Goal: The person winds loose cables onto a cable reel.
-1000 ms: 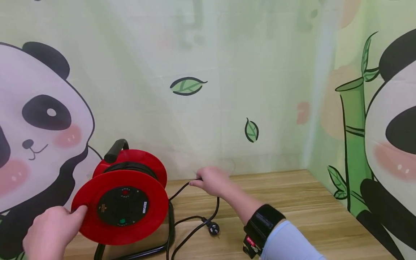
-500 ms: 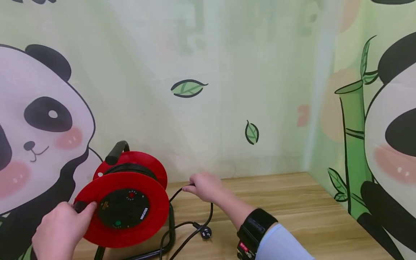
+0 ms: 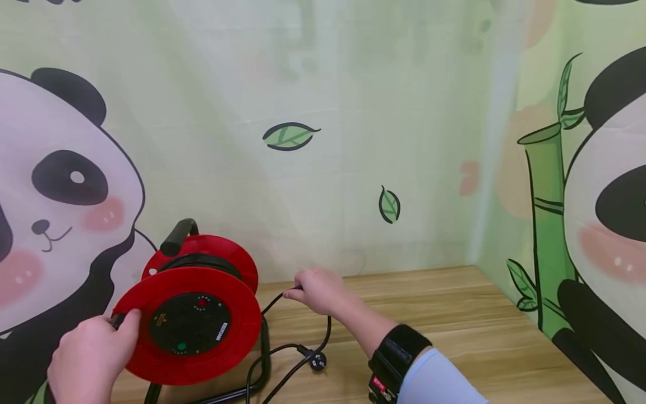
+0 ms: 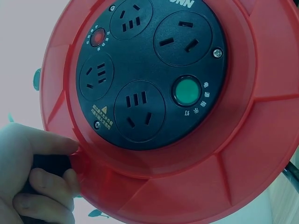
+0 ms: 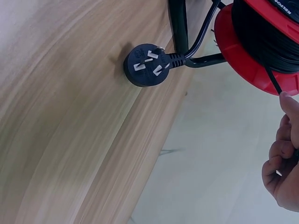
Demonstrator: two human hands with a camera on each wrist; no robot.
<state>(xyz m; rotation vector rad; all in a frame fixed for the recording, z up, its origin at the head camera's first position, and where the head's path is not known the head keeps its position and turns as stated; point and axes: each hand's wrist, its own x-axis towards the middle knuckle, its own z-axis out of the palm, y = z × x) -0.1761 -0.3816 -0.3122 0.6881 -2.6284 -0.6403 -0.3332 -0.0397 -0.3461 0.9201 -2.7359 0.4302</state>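
While my left hand [image 3: 91,356] grips the black knob [image 4: 50,164] on the red reel [image 3: 189,283] at near left, my right hand [image 3: 320,293] pinches the cable [image 5: 273,79], which I'd best keep lightly taut

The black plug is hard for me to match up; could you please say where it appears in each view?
Head: the black plug lies low in the middle, below the right hand.
Left wrist: not in it.
Right wrist: upper middle.
Shared landmark: the red reel, in all three views.
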